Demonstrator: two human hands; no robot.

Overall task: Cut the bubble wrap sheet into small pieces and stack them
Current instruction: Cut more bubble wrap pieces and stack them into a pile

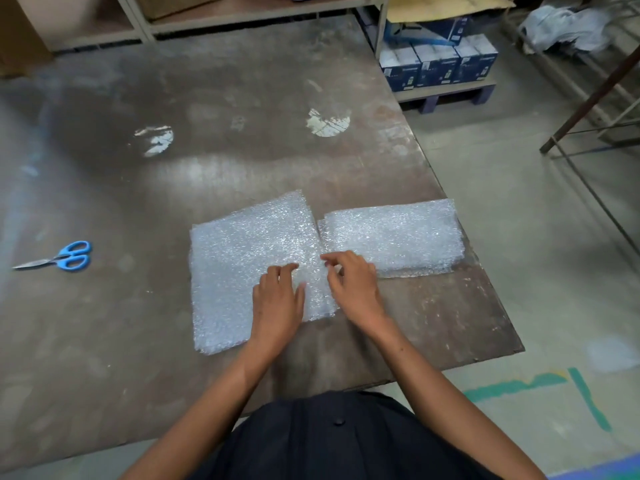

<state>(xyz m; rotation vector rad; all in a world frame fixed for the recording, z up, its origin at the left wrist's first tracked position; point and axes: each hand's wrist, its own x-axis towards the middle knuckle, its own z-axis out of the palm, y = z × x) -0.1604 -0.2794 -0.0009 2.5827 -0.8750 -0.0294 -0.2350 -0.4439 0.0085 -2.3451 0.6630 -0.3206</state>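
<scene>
A: Nearest the person, where do the hands sit?

B: Both rest on the bubble wrap sheet (pixel 239 268), which lies flat on the table (pixel 138 188). The left hand (pixel 277 299) lies on it with fingers loosely bent, pressing down. The right hand (pixel 353 285) is at the sheet's right edge, fingertips curled; it seems to pinch the film there, though that is hard to confirm.

A: How should the sheet handle?

B: Probably very light, soft and floppy, a little slippery, and apt to shift unless held down. An edge or corner looks the best hold.

A: And around the sheet?

B: Touching its right edge is the stack of cut pieces (pixel 391 233). Well to its left lie the blue-handled scissors (pixel 65 258), untouched.

A: Any writing?

B: Far beyond the sheet, to the right, blue boxes (pixel 440 64) carry print too small to read.
</scene>
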